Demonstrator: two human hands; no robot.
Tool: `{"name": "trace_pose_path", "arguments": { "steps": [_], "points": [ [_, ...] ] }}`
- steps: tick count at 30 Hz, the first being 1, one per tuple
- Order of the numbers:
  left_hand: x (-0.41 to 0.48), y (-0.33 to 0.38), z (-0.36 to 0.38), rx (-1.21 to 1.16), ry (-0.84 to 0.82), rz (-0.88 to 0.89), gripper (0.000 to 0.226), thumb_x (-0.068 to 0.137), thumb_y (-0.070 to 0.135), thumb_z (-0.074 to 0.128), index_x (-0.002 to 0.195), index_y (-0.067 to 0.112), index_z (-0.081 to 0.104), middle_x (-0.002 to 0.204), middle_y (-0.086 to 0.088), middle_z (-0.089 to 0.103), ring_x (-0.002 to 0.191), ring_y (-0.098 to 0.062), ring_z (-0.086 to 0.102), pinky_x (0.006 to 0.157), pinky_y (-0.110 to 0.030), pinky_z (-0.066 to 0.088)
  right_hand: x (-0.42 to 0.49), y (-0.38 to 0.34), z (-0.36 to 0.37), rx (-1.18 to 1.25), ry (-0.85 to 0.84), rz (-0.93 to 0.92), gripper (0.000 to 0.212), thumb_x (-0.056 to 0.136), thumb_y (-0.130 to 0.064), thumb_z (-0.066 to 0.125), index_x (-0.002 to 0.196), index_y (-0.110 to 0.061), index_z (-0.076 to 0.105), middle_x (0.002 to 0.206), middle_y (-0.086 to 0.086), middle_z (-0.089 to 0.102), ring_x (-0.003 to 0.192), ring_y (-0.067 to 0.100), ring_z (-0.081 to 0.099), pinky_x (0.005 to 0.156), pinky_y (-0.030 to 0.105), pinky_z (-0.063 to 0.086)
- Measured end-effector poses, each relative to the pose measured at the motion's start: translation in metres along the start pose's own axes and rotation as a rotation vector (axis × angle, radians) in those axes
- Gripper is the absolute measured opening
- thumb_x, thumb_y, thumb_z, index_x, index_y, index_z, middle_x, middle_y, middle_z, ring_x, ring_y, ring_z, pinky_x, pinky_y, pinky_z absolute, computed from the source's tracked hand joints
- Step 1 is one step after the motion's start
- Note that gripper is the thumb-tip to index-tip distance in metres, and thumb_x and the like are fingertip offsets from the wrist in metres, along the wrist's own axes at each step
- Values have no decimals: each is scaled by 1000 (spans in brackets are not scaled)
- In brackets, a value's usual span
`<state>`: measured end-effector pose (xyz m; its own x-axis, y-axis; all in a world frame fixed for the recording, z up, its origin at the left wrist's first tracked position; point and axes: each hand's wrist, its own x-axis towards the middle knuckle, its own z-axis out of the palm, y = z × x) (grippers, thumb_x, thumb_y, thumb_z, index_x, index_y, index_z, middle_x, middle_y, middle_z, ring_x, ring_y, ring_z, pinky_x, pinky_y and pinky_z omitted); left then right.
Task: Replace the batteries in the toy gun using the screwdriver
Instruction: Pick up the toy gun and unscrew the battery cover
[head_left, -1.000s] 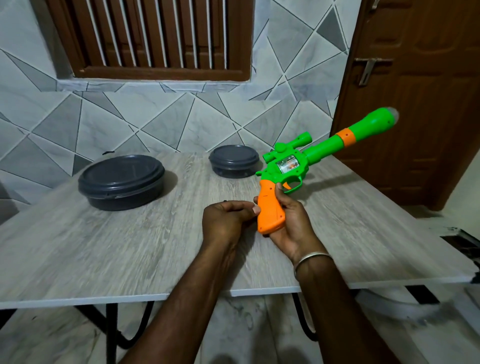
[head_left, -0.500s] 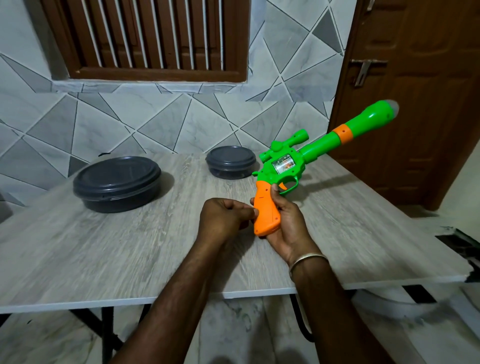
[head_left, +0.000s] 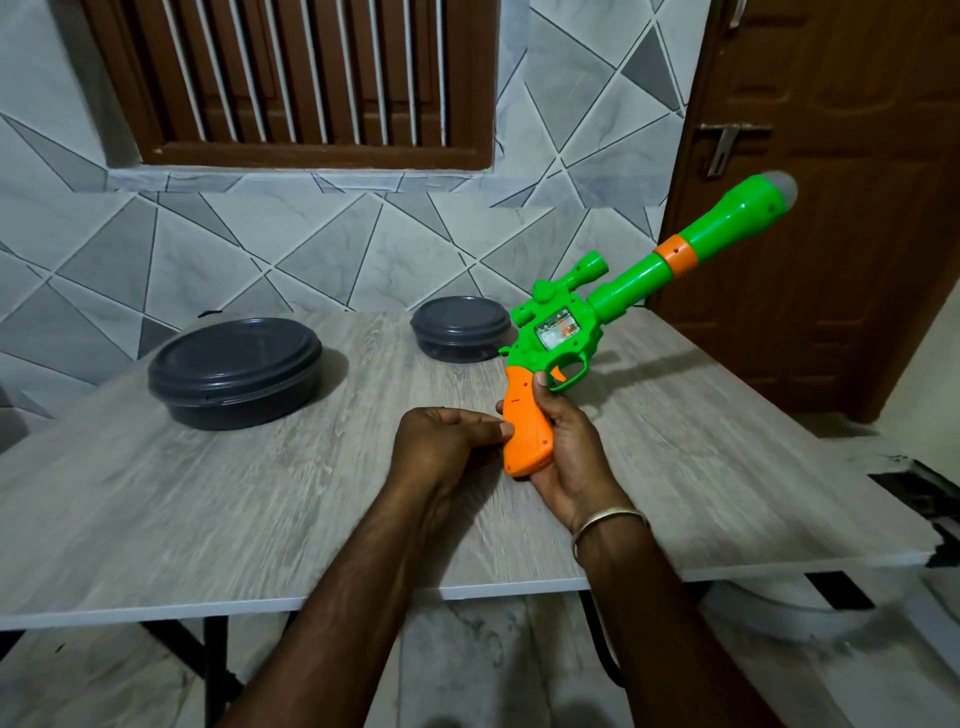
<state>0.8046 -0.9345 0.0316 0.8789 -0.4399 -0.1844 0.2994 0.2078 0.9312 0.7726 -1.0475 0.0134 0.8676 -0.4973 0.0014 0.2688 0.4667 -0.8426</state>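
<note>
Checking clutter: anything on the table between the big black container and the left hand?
Nothing; the head view shows only bare table between the big black container and the left hand.

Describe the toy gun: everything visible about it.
The toy gun looks like glossy plastic: green body, scope and long barrel, an orange ring near the pale muzzle tip, orange trigger and orange grip, a small clear window on its side. It is held above the table, barrel angled up to the right. The right hand wraps the grip; the left hand's thumb presses the grip's side.
</note>
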Motion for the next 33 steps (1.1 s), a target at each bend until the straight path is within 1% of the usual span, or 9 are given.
{"name": "trace_pose_path", "arguments": {
  "steps": [4, 7, 10, 14, 18, 21, 25, 29, 33],
  "points": [
    [-1, 0, 1, -33, 4, -12, 21, 76, -10, 76, 95, -16, 70, 89, -34, 72, 90, -49, 72, 83, -57, 60, 0, 0, 1, -3, 0, -11, 44, 100, -38, 45, 132, -9, 56, 96, 10, 64, 87, 20, 61, 68, 32, 51],
    [0, -1, 0, -59, -2, -27, 19, 76, -10, 75, 94, -15, 71, 90, -33, 72, 90, -47, 73, 85, -57, 59, -1, 0, 1, -3, -11, -30, 37, 100, -36, 46, 125, -12, 59, 92, 10, 63, 83, 19, 61, 68, 32, 51],
    [1, -1, -1, -60, -3, -38, 20, 77, -9, 75, 96, -14, 71, 91, -32, 72, 90, -46, 73, 85, -56, 60, -1, -1, 2, 10, -7, -40, 43, 100, -34, 46, 134, -8, 54, 95, 11, 63, 84, 20, 59, 67, 31, 52],
    [-1, 1, -2, -55, -32, -51, 21, 78, -10, 74, 97, -17, 69, 93, -36, 71, 91, -47, 72, 86, -54, 60, -2, -2, 1, -3, -4, -38, 47, 100, -35, 47, 137, -7, 53, 96, 11, 63, 86, 21, 60, 66, 31, 52],
    [0, 6, -5, 7, -45, -44, 20, 78, -9, 75, 97, -15, 71, 90, -33, 72, 69, -33, 73, 71, -37, 64, -3, -2, 0, -38, -8, -25, 47, 100, -38, 47, 136, -9, 53, 93, 11, 65, 83, 22, 62, 64, 31, 51],
    [1, 7, -6, 23, -47, -31, 19, 78, -11, 74, 96, -17, 70, 84, -31, 72, 63, -29, 72, 66, -34, 64, -2, -1, 0, -39, -16, -22, 48, 100, -38, 47, 136, -9, 53, 92, 11, 66, 82, 23, 63, 66, 34, 52],
    [2, 7, -7, 51, -46, -21, 17, 77, -11, 74, 93, -16, 71, 75, -26, 72, 60, -27, 72, 62, -32, 63, -3, -1, 1, -40, -35, -16, 46, 100, -38, 46, 136, -10, 53, 92, 10, 65, 81, 22, 63, 65, 34, 52],
    [3, 9, -7, 85, -54, -24, 16, 77, -10, 76, 92, -13, 72, 79, -24, 74, 61, -25, 73, 58, -29, 60, -4, -1, -1, -49, -47, -16, 43, 101, -38, 44, 133, -11, 54, 94, 11, 65, 83, 22, 63, 69, 36, 51],
    [5, 12, -8, 129, -92, -38, 11, 78, -8, 76, 88, -10, 74, 76, -22, 74, 58, -23, 70, 55, -26, 59, -4, -1, -5, -60, -53, 16, 37, 98, -43, 46, 121, -17, 60, 94, 8, 67, 81, 23, 64, 71, 38, 46]
  ]
}}
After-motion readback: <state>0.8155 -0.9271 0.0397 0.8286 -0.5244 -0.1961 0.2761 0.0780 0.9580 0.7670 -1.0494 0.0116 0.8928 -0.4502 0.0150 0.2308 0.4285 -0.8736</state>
